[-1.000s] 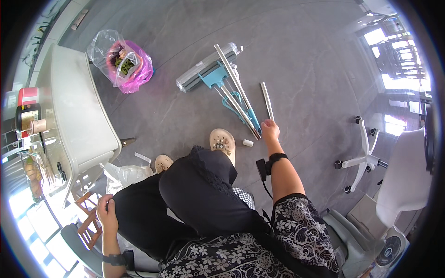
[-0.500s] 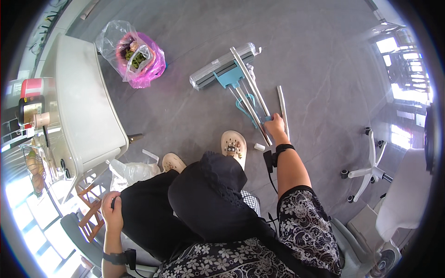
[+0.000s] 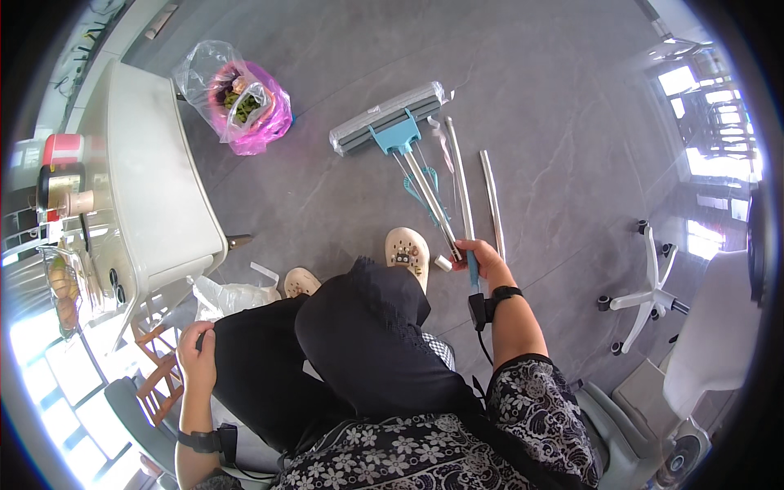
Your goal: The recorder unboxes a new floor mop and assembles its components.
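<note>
My right hand [image 3: 483,260] is closed round a silver mop pole at its blue grip [image 3: 474,268]; its fingers are beside the lower end of the mop's short shaft. The sponge mop head [image 3: 388,121], with a blue bracket [image 3: 396,136] and clear plastic wrap, lies on the floor ahead. A light-blue looped part [image 3: 411,189] hangs along its shaft. Right of the held pole lies another silver tube [image 3: 492,200]. Near my right shoe is a small white piece [image 3: 443,263]. My left hand [image 3: 196,353] is closed by my left thigh, a small dark thing showing at its thumb.
A white table [image 3: 151,163] stands at the left, with a white plastic bag [image 3: 233,298] below it. A pink bag [image 3: 265,122] with produce sits farther ahead. At the right is a white chair's wheeled base [image 3: 649,298]. My beige clogs [image 3: 407,251] are on the grey floor.
My right hand has drawn the blue-gripped pole back and down, so its far end has left the mop head. The mop head has shifted slightly left. My left hand stays by the thigh.
</note>
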A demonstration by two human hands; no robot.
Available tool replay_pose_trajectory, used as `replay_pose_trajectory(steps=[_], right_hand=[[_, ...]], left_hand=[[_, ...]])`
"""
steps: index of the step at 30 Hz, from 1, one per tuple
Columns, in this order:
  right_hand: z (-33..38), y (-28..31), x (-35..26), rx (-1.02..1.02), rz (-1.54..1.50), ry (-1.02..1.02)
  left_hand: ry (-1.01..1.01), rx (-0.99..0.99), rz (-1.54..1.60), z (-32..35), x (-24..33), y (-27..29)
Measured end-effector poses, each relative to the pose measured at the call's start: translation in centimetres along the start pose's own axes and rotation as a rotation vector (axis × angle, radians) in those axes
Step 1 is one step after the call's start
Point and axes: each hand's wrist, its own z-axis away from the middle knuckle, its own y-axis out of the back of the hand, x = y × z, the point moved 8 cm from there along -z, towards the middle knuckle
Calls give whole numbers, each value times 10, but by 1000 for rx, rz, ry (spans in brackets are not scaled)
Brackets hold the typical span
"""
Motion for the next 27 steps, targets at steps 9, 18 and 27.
replay_pose_trajectory(steps=[9, 18, 27], right_hand=[[47, -105, -42, -486, -380, 161], [87, -139, -57, -102, -13, 328], [131, -107, -84, 752, 1072, 576]], left_hand=[[-11, 41, 3, 4, 2, 2], [-40, 92, 51, 11, -5, 9], [-30, 101, 118, 16, -7, 12]])
